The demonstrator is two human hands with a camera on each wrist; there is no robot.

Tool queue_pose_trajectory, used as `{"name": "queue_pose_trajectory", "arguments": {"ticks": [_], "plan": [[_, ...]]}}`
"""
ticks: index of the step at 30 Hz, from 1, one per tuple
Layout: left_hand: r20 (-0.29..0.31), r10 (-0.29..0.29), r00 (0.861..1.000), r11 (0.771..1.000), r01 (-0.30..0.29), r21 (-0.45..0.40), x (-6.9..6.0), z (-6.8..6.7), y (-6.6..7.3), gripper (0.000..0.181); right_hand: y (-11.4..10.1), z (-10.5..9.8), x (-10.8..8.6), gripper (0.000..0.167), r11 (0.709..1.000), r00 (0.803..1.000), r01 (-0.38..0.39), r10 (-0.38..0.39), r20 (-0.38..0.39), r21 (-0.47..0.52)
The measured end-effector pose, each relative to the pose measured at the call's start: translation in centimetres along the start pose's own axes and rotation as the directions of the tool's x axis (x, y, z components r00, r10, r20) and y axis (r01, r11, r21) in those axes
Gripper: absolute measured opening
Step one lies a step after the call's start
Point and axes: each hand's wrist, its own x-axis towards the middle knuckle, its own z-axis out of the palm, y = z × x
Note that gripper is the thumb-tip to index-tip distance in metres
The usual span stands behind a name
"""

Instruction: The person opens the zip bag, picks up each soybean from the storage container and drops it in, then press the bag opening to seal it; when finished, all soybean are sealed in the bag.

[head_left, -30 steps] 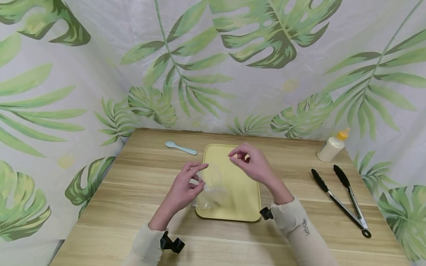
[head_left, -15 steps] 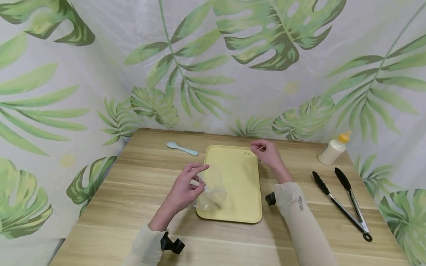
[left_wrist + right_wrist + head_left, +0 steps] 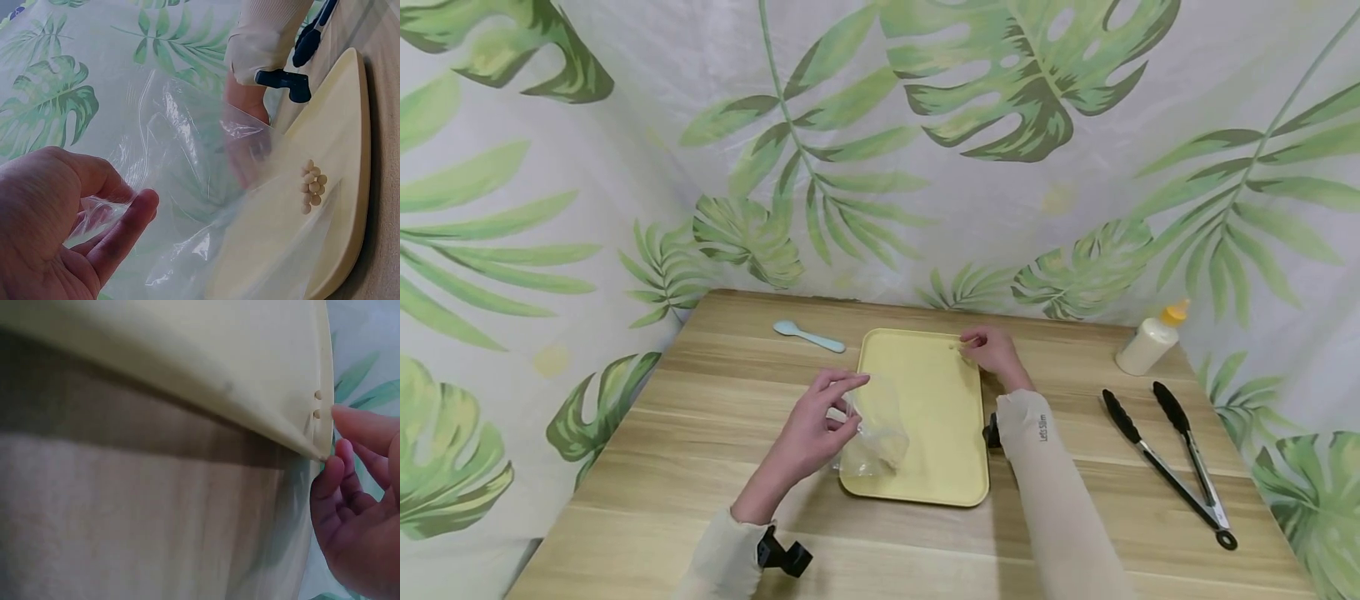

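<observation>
Slightly lower in the head view than before, the right hand (image 3: 991, 350), fingers narrowly parted, reached just right of two loose beads (image 3: 317, 414); the left hand (image 3: 812, 427) pinched the bag (image 3: 883, 421).

1. Left forearm (image 3: 722, 554): sleeved, entering my head view from the near edge, slanting forward and to the right.
2. Left wrist (image 3: 760, 496): bare between cuff and hand.
3. Left hand (image 3: 816, 429): I have its digits bent in a pinch, one finger reaching out above the thumb.
4. Right forearm (image 3: 1056, 492): sleeved, slanting forward and to the left.
5. Right hand (image 3: 994, 350): farther forward than the left; upper finger nearly straight, lower digits curled. Firmness of grip: I cannot tell.
</observation>
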Motion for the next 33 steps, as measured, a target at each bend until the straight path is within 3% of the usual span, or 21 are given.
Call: {"name": "queue_pose_trajectory", "arguments": {"ticks": [5, 15, 33], "plan": [[0.003, -0.003, 1.0, 1.0, 0.003, -0.001, 0.0, 0.1, 0.0, 0.054, 0.3, 0.1, 0.2, 0.028, 0.998, 0.998, -0.046, 0.047, 0.031, -0.034], [0.012, -0.005, 1.0, 1.0, 0.005, 0.002, 0.1, 0.2, 0.1, 0.054, 1.8, 0.6, 0.5, 0.023, 0.998, 0.999, -0.026, 0.029, 0.046, -0.049], [0.007, -0.003, 1.0, 1.0, 0.003, 0.0, 0.1, 0.2, 0.0, 0.054, 0.7, 1.0, 0.0, 0.025, 0.996, 0.996, -0.065, 0.068, 0.053, -0.052]]}}
